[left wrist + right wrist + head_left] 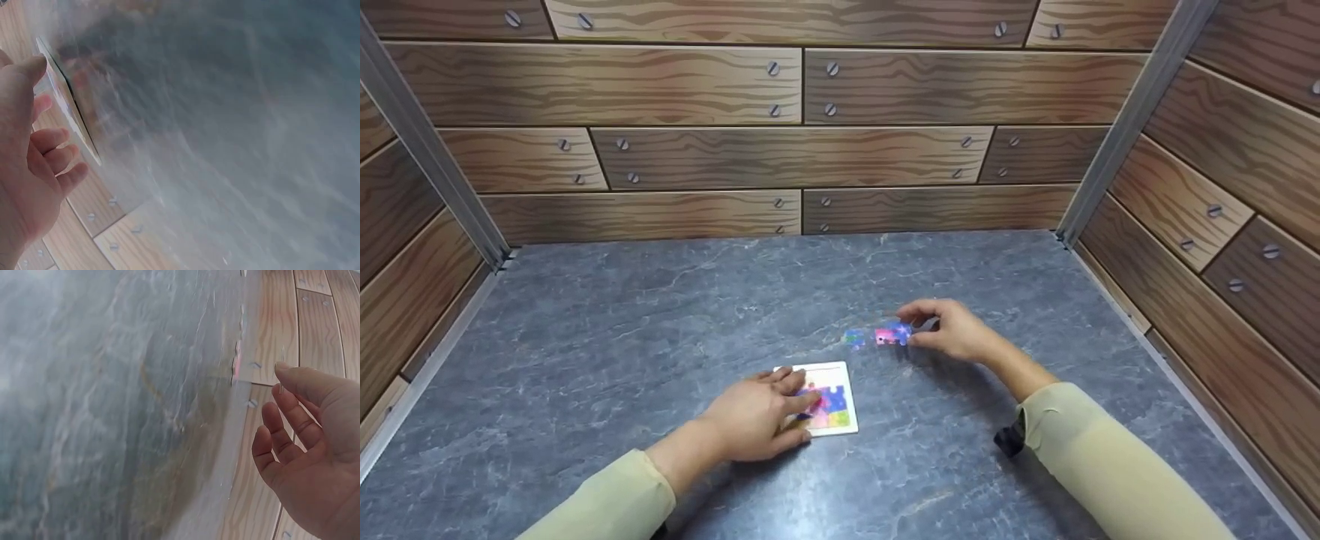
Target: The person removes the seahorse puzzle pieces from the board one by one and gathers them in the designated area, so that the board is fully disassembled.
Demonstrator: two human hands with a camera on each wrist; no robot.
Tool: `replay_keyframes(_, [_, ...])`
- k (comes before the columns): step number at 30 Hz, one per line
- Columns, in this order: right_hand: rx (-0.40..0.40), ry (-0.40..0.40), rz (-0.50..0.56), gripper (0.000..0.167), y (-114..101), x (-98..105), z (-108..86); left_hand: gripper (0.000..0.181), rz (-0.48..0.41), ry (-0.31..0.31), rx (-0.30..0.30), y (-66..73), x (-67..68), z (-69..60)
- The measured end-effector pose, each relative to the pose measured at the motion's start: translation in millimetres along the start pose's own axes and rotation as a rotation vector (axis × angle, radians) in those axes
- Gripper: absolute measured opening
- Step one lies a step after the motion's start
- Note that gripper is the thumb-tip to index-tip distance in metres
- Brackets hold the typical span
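A white-framed puzzle board [851, 429] with pink, blue and yellow-green pieces lies on the table. My left hand [746, 420] rests on its left part, fingers spread and covering some of the picture; the left wrist view shows this hand [34, 152] beside the thin board [70, 107]. Beyond the board's upper right, my right hand [956, 330] pinches a blue-purple puzzle piece [903, 331]. From the right wrist, the piece [282, 377] appears edge-on between thumb and forefinger of that hand [320, 433]. A pink piece [884, 337] and a blue-green piece [854, 338] lie to its left.
The grey marbled tabletop [660, 300] is bounded by a wood-plank back wall [697, 157] and side walls, with metal posts at the rear corners. A dark band [1009, 439] shows at the right sleeve's cuff.
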State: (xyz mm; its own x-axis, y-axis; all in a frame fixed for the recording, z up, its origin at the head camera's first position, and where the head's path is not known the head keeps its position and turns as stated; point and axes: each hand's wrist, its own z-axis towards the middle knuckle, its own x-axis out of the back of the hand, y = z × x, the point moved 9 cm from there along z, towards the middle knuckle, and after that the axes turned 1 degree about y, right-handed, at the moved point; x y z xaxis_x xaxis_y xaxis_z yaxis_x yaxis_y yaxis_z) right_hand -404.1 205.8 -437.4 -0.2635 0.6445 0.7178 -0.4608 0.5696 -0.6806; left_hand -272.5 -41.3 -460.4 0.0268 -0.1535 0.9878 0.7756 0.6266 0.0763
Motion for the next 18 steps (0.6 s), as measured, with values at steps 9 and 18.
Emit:
replay_keyframes(9, [-0.029, 0.012, 0.026, 0.038, 17.5, 4.3, -1.2, 0.056, -0.002, -0.059, 0.027, -9.9, 0.3, -18.0])
replay_keyframes(18, [-0.073, 0.014, 0.026, 0.036, 32.1, 8.4, -2.7, 0.053, -0.044, -0.119, 0.045, -13.0, -2.8, -25.5])
